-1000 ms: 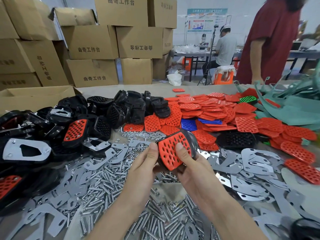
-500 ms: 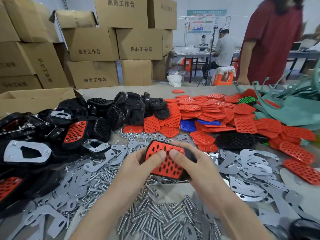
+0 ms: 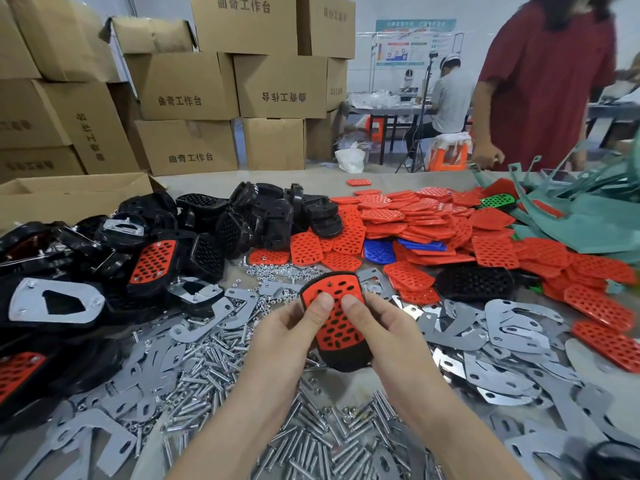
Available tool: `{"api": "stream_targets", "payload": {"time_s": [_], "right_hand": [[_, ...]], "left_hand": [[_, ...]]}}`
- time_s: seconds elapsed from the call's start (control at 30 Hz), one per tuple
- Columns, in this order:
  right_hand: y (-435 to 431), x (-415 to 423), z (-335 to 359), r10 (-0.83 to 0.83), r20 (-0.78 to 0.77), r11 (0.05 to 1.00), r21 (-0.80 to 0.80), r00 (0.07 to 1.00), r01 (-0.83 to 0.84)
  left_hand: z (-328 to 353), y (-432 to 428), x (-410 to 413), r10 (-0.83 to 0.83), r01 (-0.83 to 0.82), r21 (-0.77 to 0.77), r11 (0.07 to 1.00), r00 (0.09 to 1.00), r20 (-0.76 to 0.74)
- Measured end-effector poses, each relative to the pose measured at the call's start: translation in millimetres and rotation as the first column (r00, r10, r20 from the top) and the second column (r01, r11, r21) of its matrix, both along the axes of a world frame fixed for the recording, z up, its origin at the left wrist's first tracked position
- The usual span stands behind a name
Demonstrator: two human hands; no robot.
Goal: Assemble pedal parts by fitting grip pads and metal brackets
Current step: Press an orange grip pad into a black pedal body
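At frame centre, the left hand (image 3: pixel 289 336) and right hand (image 3: pixel 388 332) both grip a black pedal (image 3: pixel 341 358), thumbs pressing its red grip pad (image 3: pixel 334 317), above the bench's (image 3: pixel 311 180) scattered bolts (image 3: pixel 207 358).

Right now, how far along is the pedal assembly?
Done: on the left, a padded pedal carries its red pad and a bracketed pedal its metal plate. In hand: the left hand and right hand grip the held pedal, thumbs on its grip pad; its bracket side is hidden. Left: bare black bodies, loose red pads, loose brackets and bolts lie in heaps.
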State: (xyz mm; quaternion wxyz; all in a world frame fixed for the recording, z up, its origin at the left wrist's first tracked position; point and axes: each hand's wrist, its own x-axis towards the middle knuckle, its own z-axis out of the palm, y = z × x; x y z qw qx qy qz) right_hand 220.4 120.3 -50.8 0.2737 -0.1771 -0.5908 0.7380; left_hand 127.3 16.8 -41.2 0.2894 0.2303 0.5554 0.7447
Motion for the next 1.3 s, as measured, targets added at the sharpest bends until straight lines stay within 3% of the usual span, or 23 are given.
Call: {"api": "stream_targets", "payload": {"time_s": [0.13, 0.37, 0.47, 0.73, 0.8, 0.93, 1.07, 1.3], "right_hand": [[-1.3, 1.7, 1.3, -0.075, -0.019, 0.996, -0.046, 0.997, 0.074], [-8.1, 0.6, 2.1, -0.073, -0.044, 0.994, -0.084, 0.996, 0.070], [-9.4, 0.5, 1.3, -0.055, -0.046, 0.998, -0.041, 0.997, 0.053], [-13.7, -5.3, -3.8, -0.037, -0.003, 0.996, 0.077, 0.999, 0.037], [-11.1, -4.8, -3.3, -0.040, 0.020, 0.998, 0.049, 0.999, 0.039], [-2.3, -3.1, 0.9, -0.036, 0.023, 0.987, -0.157, 0.999, 0.039], [4.4, -4.7, 4.3, -0.003, 0.030, 0.959, -0.282, 1.000, 0.011], [1.8, -5.9, -2.1, -0.041, 0.108, 0.985, -0.164, 0.993, 0.058]], "left_hand": [[0.5, 2.7, 4.3, -0.037, 0.036, 0.019, 0.999, 0.999, 0.011], [-4.9, 3.1, 8.3, 0.081, -0.081, -0.049, 0.995, 0.997, -0.008], [-5.5, 3.6, 11.4, 0.123, -0.126, -0.057, 0.990, 0.991, -0.057], [-3.9, 3.8, 13.0, 0.160, -0.161, -0.049, 0.986, 0.987, -0.010], [-2.1, 3.5, 12.7, 0.144, -0.148, -0.036, 0.988, 0.986, -0.080], [0.6, -0.2, 12.6, 0.101, -0.114, -0.054, 0.992, 0.974, -0.204], [1.3, -1.5, 15.0, 0.048, -0.064, -0.074, 0.995, 0.979, -0.196], [1.2, 0.4, 11.3, 0.051, -0.064, -0.083, 0.994, 0.987, -0.151]]}}
